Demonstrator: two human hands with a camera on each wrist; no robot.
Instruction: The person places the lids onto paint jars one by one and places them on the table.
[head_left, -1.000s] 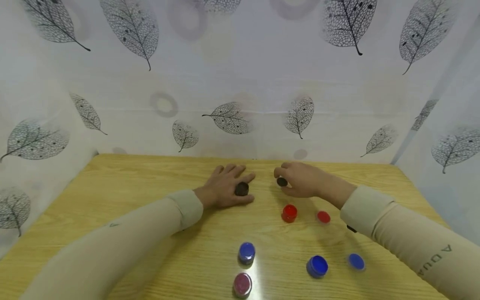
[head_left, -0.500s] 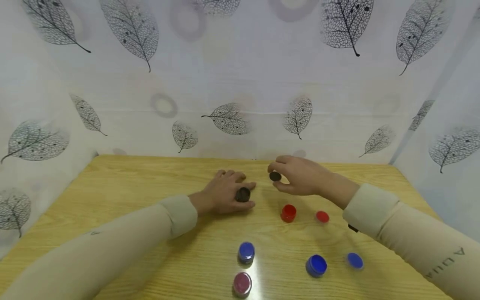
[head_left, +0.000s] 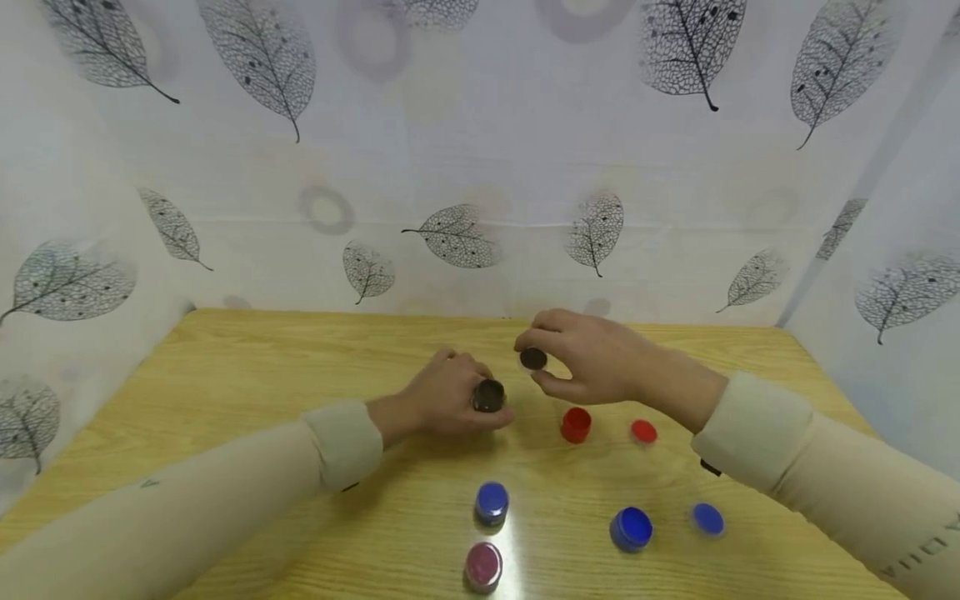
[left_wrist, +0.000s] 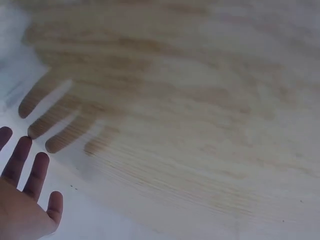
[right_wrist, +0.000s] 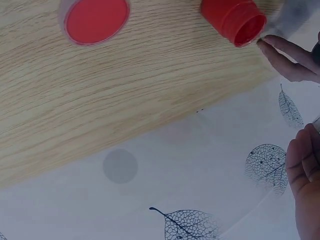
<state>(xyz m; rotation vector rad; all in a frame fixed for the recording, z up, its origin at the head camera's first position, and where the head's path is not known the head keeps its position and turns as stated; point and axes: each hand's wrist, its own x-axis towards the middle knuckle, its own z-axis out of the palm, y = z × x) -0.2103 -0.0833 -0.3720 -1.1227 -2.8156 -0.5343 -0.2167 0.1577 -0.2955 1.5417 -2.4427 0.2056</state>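
Note:
In the head view my left hand (head_left: pixel 442 393) grips a small open jar (head_left: pixel 489 396) with dark contents between thumb and fingers, low over the back half of the table. To its right, my right hand (head_left: pixel 596 362) pinches a round dark lid (head_left: pixel 533 358) by its edge, raised above the wood and apart from the jar. The left wrist view has only fingers (left_wrist: pixel 37 175) at the lower left; the jar is out of its sight. At the right edge of the right wrist view part of my right hand (right_wrist: pixel 307 185) appears.
An open red jar (head_left: pixel 576 425) stands near my right hand, its red lid (head_left: pixel 643 431) beside it. Nearer are an open blue jar (head_left: pixel 631 528), a blue lid (head_left: pixel 708 518), a lidded blue jar (head_left: pixel 492 503) and a lidded maroon jar (head_left: pixel 483 567). Leaf-patterned cloth (head_left: pixel 487 150) closes the back.
My right hand has moved left with the dark lid, closer to the jar. My left hand has drawn slightly nearer with the jar, and its spread fingers have curled in.

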